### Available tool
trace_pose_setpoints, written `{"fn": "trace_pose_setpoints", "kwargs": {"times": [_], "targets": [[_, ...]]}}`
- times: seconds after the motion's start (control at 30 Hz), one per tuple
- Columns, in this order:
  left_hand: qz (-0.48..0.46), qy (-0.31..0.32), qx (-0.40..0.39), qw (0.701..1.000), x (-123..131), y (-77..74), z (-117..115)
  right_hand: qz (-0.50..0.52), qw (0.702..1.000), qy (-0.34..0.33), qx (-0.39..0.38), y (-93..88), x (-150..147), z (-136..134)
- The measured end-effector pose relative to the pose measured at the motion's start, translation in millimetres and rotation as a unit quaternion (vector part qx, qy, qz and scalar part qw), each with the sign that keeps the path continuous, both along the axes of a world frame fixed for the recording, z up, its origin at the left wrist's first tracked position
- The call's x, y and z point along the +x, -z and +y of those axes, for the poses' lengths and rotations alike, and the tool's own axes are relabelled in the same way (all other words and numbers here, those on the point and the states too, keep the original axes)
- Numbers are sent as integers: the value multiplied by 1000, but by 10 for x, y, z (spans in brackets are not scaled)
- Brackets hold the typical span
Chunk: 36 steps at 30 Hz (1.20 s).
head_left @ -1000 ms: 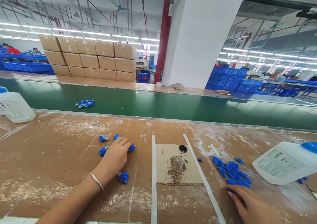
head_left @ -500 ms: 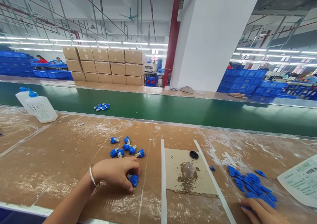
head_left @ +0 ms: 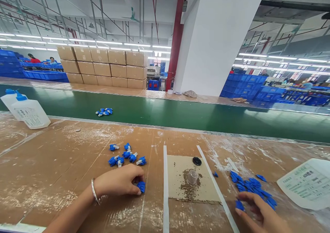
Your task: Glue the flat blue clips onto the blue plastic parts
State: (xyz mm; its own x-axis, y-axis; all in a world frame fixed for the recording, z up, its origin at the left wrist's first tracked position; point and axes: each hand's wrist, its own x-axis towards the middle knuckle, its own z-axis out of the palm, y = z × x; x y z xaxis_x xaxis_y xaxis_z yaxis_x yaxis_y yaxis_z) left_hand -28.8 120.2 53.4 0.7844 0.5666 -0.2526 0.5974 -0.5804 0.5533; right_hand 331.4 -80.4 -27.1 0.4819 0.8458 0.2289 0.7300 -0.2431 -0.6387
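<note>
My left hand (head_left: 123,179), with a bangle at the wrist, is closed on a small blue plastic piece (head_left: 140,186) just above the table. Beyond it lie several blue pieces with white ends (head_left: 127,154). At the right, my right hand (head_left: 261,212) pinches a flat blue piece (head_left: 239,204) between thumb and finger. That hand is at the near edge of a heap of flat blue pieces (head_left: 254,186). Between the hands, a small clear cup (head_left: 192,177) stands on a wet, spotted cardboard sheet (head_left: 177,181), with a black round lid (head_left: 197,161) behind it.
White bottles with blue caps (head_left: 32,112) stand at the left. Another white labelled bottle (head_left: 306,183) lies at the right. A green conveyor belt (head_left: 154,107) crosses behind the table, carrying a small group of blue-and-white pieces (head_left: 104,112). Stacked cartons (head_left: 103,66) stand beyond.
My right hand has drawn a flat blue piece from the heap, toward the left. My left hand still holds its piece, now with less of it showing. The camera view has shifted slightly.
</note>
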Motion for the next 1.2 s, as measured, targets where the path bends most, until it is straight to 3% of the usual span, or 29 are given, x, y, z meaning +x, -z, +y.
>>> {"fn": "trace_pose_setpoints", "kwargs": {"times": [0.1,0.23,0.43,0.53,0.6,0.7,0.77,0.87,1.03,1.2], "targets": [[-44,-8,-46,998,65,-1,-34,76,993,-77,45,-112,-311,237],[-144,-30,-181,972,139,44,-88,100,984,-116,89,-237,-675,580],[-274,-89,-363,886,240,160,-121,102,985,-115,76,-237,-777,752],[-324,-97,-425,840,297,215,-153,178,972,-124,86,-229,-854,710],[-344,-95,-461,812,329,251,-192,331,925,-142,122,-228,-1005,676],[-351,-88,-498,788,365,290,-270,582,778,-143,189,-217,-1344,642],[-355,-84,-510,779,381,302,-319,679,693,-125,207,-207,-1567,639],[-363,-83,-521,768,391,304,-368,736,635,-106,210,-202,-1797,653],[-363,-90,-517,770,390,303,-389,741,627,-101,217,-203,-1938,678],[-362,-97,-519,768,381,296,-379,700,666,-89,241,-147,-1989,691]]}}
